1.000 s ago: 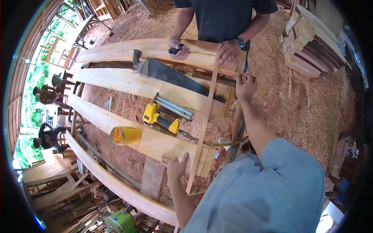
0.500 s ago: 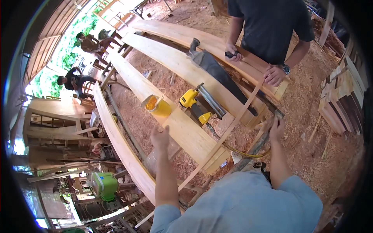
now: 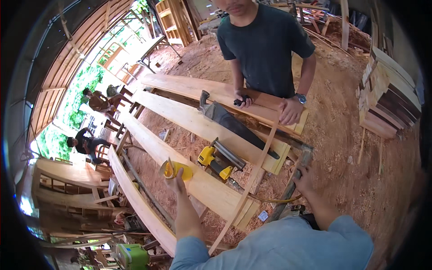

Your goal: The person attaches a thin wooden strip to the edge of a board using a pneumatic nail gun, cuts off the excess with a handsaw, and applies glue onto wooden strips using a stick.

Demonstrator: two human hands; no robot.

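My left hand (image 3: pixel 176 183) is at the near side of a yellow tub (image 3: pixel 185 172), closed around it with the thumb up. Orange-yellow paste shows in the tub's mouth, and a flat piece stands at its rim. The tub sits on a long pale plank (image 3: pixel 211 195). My right hand (image 3: pixel 304 181) rests on a dark wooden beam (image 3: pixel 288 191) with its fingers apart, holding nothing that I can see. Between my hands, a yellow nail gun (image 3: pixel 216 161) lies across the planks, its hose (image 3: pixel 274 200) running toward the beam near my right hand.
A thin strip (image 3: pixel 245 193) crosses the plank ends. A dark handsaw-like tool (image 3: pixel 234 128) lies on the middle plank. Across from me a co-worker's hands (image 3: pixel 290 111) rest on the far plank, one holding a black object. Stacked boards (image 3: pixel 389 96) stand at right; a green box (image 3: pixel 132 256) lower left.
My left hand has moved up to the yellow tub and closed on it. The right hand stays by the beam. My view has shifted, showing more of the co-worker.
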